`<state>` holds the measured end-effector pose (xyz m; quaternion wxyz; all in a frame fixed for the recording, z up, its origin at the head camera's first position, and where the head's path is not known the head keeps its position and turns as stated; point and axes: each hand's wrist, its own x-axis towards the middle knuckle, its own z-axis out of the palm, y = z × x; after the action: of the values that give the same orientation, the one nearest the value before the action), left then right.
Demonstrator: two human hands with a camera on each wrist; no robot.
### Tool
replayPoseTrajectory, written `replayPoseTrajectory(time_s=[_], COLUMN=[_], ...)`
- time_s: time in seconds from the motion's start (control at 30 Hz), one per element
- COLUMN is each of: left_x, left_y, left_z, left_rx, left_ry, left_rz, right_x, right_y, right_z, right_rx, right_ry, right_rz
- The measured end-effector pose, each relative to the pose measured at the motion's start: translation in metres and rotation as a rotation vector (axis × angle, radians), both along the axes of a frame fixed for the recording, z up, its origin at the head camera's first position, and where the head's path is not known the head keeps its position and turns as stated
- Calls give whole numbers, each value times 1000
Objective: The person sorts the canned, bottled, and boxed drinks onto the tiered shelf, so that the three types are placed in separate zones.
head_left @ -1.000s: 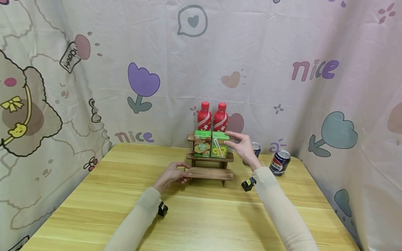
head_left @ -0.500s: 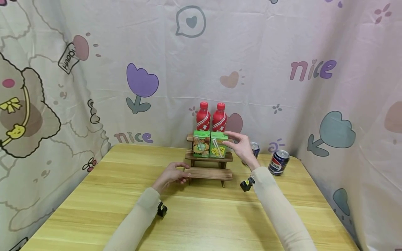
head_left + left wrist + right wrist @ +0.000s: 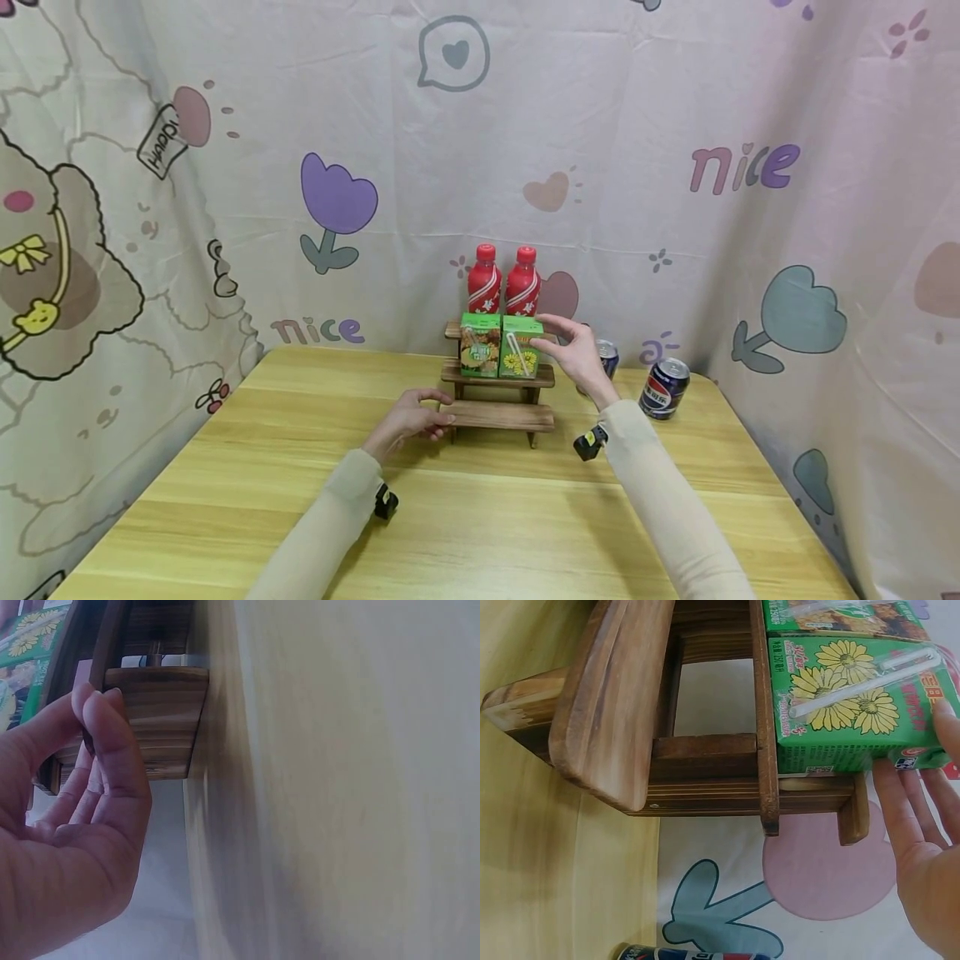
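Observation:
A three-step wooden stand (image 3: 498,416) is on the table. My left hand (image 3: 408,419) pinches the left end of its lowest step between thumb and fingertips, as the left wrist view also shows. Two green drink cartons stand side by side on the middle step. The left carton (image 3: 480,350) has a brown picture; the right carton (image 3: 847,697) has yellow flowers and a wrapped straw. My right hand (image 3: 579,350) grips that flower carton near its top right, thumb on the front and fingers along the side. Two red bottles (image 3: 484,282) stand upright behind the cartons on the top step.
A dark blue soda can (image 3: 665,388) stands on the table right of the stand. Another can (image 3: 607,358) is partly hidden behind my right hand. A patterned cloth (image 3: 450,167) hangs close behind the table (image 3: 480,533) and at both sides.
The whole head view shifts very slightly left. Both hands, the cartons and the stand keep their places relative to each other.

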<state>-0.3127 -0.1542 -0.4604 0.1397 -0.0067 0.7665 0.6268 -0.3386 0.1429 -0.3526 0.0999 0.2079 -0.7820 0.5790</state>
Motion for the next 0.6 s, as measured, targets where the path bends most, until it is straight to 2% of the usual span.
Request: replayPoseTrajectory(time_s=[0.37, 0.6], left_x=[-1, -1], left_y=[0, -1], left_z=[-3, -6], left_rx=[4, 14], left_ry=[-4, 12], left_rz=[1, -2], right_x=[-1, -18], right_y=[10, 27], right_z=[-8, -33], right_rx=[-54, -90], right_ry=[3, 5], right_rz=[0, 0])
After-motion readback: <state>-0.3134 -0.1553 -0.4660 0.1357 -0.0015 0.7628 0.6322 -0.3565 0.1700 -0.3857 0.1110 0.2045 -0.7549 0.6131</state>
